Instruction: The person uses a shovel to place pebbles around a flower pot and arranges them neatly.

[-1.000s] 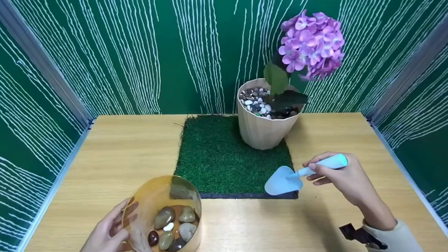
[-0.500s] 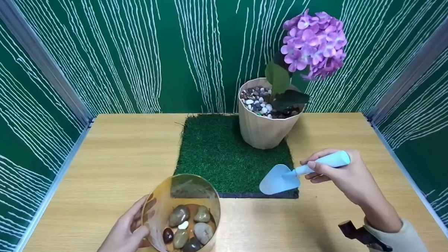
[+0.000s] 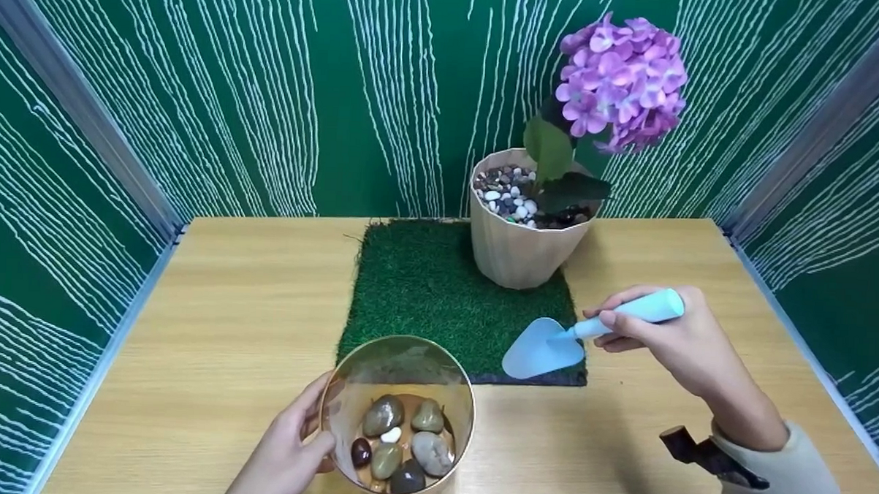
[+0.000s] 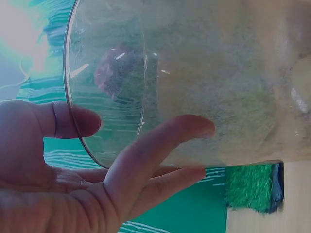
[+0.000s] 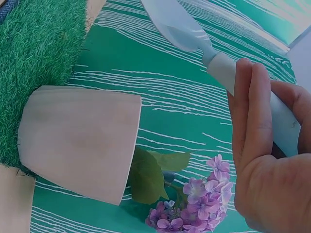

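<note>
My left hand [image 3: 286, 443] grips the left side of a clear amber tub [image 3: 458, 463], its rim tipped toward me. Several smooth stones [image 3: 433, 453] in grey, brown and dark red, with one small white one, lie on the tub's bottom. In the left wrist view, the fingers [image 4: 160, 141] spread along the tub's see-through wall [image 4: 194, 87]. At the right, my right hand [image 3: 688, 351] holds a light blue garden trowel [image 3: 545, 351] by its handle, the blade pointing left over the front of the turf mat. The right wrist view shows fingers [image 5: 257, 111] wrapped around the trowel handle [image 5: 222, 69].
Behind the trowel, a pale faceted flowerpot [image 3: 523, 253] with pebbles and a purple hydrangea [image 3: 624, 85] stands on the square artificial turf mat [image 3: 408, 297]. Green walls with white streaks [image 3: 255, 94] enclose the wooden table [image 3: 263, 285] at the back and both sides.
My left hand has brought the tub of stones to the right, in front of the turf mat. The trowel has shifted slightly left in my right hand.
</note>
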Demonstrator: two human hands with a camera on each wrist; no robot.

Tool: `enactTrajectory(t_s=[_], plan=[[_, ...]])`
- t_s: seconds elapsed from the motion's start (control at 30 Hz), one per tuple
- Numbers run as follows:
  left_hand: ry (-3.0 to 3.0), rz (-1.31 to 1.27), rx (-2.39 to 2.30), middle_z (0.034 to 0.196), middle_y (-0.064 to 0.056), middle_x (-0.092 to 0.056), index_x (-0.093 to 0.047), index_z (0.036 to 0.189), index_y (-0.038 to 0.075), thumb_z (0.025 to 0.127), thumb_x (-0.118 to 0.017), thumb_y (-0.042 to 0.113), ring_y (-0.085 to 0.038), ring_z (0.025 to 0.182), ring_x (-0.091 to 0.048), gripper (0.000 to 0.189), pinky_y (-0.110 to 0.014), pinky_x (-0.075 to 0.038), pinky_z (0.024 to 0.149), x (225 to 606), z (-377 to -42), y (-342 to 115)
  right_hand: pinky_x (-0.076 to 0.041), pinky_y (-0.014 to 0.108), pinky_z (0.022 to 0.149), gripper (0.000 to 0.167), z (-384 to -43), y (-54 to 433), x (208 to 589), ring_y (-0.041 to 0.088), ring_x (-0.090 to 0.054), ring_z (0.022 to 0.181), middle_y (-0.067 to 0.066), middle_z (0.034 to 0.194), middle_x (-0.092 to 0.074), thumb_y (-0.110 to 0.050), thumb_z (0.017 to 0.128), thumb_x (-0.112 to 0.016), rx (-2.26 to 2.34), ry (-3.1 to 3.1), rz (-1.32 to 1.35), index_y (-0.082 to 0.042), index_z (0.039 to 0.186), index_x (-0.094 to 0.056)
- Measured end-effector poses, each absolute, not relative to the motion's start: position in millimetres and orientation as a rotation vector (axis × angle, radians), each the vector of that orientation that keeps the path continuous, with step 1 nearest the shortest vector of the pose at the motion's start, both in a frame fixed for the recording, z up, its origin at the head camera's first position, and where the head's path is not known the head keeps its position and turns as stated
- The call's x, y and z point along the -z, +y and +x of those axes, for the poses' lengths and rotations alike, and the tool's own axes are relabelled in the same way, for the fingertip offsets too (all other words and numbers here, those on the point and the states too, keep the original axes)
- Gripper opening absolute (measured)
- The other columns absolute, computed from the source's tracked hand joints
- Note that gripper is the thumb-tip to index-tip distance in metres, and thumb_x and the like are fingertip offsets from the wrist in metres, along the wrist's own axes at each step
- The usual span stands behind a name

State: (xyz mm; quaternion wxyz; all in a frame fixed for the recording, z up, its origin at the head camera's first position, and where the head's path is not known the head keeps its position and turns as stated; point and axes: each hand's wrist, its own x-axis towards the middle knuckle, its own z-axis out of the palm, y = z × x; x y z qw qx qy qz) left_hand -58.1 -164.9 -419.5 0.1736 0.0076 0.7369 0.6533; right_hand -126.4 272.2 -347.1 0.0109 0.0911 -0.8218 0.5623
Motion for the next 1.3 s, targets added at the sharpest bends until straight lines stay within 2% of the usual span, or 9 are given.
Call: enactTrajectory(t_s=[0.27,0.47,0.53,0.63,0.7,0.73,0.93,1.2,1.3], plan=[[2.145,0.108,-1.835,0.164,-0.035,-0.031,-0.020,0.165,-0.006,0.095,-0.054,-0.004,-0.052,0.145,-0.042,0.078,-0.041,-0.066,0.072,419.8,-58.5,-151.6,-0.065,0.039,0.069,0.018,-123.4,270.1,342.4,0.026,-0.080,0.081,0.009,0.105,-0.081,0.001,0.098,-0.071,-1.790,-2.526,0.354,0.014,0.109,-0.072],[2.112,0.165,-1.864,0.167,-0.033,-0.028,-0.018,0.166,-0.006,0.100,-0.054,-0.001,-0.052,0.151,-0.032,0.075,-0.042,-0.064,0.086,421.0,-60.0,-141.3,-0.065,0.040,0.068,0.013,-119.8,267.4,336.4,0.028,-0.080,0.080,0.004,0.103,-0.082,0.003,0.097,-0.071,-1.759,-2.512,0.370,0.012,0.107,-0.074],[2.133,0.211,-1.858,0.166,-0.032,-0.030,-0.019,0.165,-0.007,0.100,-0.055,-0.001,-0.051,0.152,-0.031,0.074,-0.048,-0.059,0.098,421.5,-60.9,-137.1,-0.064,0.040,0.067,0.012,-117.8,266.3,333.5,0.028,-0.080,0.078,0.004,0.101,-0.082,0.004,0.097,-0.071,-1.749,-2.498,0.369,0.011,0.106,-0.074],[2.192,0.294,-1.835,0.165,-0.032,-0.033,-0.023,0.163,-0.009,0.097,-0.055,-0.003,-0.048,0.152,-0.033,0.074,-0.053,-0.040,0.117,422.0,-62.1,-129.9,-0.064,0.039,0.065,0.010,-113.9,263.9,328.7,0.029,-0.080,0.075,0.006,0.100,-0.082,0.007,0.096,-0.070,-1.766,-2.454,0.361,0.012,0.104,-0.075],[2.209,0.327,-1.829,0.165,-0.030,-0.035,-0.025,0.163,-0.009,0.097,-0.055,-0.004,-0.046,0.152,-0.034,0.073,-0.056,-0.027,0.123,422.0,-63.2,-124.9,-0.064,0.040,0.063,0.009,-111.2,261.2,325.8,0.029,-0.079,0.073,0.009,0.099,-0.082,0.009,0.095,-0.071,-1.786,-2.424,0.369,0.012,0.103,-0.075],[2.209,0.326,-1.833,0.165,-0.030,-0.035,-0.026,0.163,-0.008,0.096,-0.055,-0.004,-0.045,0.152,-0.035,0.073,-0.057,-0.026,0.123,422.0,-63.6,-122.3,-0.063,0.040,0.063,0.009,-109.9,259.6,324.5,0.030,-0.079,0.073,0.010,0.099,-0.082,0.010,0.094,-0.071,-1.790,-2.414,0.378,0.012,0.102,-0.075],[2.200,0.295,-1.872,0.165,-0.032,-0.033,-0.028,0.161,-0.011,0.098,-0.057,-0.002,-0.046,0.152,-0.036,0.070,-0.060,-0.025,0.124,422.0,-67.1,-110.1,-0.063,0.041,0.062,0.008,-105.4,248.2,321.4,0.029,-0.079,0.073,0.013,0.097,-0.081,0.011,0.093,-0.072,-1.792,-2.394,0.471,0.009,0.100,-0.077],[2.204,0.322,-1.889,0.164,-0.031,-0.036,-0.030,0.160,-0.011,0.100,-0.057,0.001,-0.044,0.151,-0.038,0.067,-0.057,-0.025,0.125,421.6,-70.7,-99.1,-0.064,0.040,0.061,0.010,-111.8,234.3,331.5,0.023,-0.079,0.070,0.010,0.094,-0.081,0.010,0.094,-0.072,-1.796,-2.402,0.663,0.008,0.102,-0.077],[2.180,0.347,-1.916,0.165,-0.032,-0.034,-0.029,0.160,-0.013,0.098,-0.057,-0.002,-0.045,0.151,-0.037,0.069,-0.056,-0.026,0.125,422.4,-72.5,-95.2,-0.064,0.039,0.063,0.010,-116.1,228.9,336.0,0.022,-0.079,0.073,0.011,0.095,-0.081,0.006,0.095,-0.072,-1.773,-2.460,0.694,0.006,0.103,-0.078]])
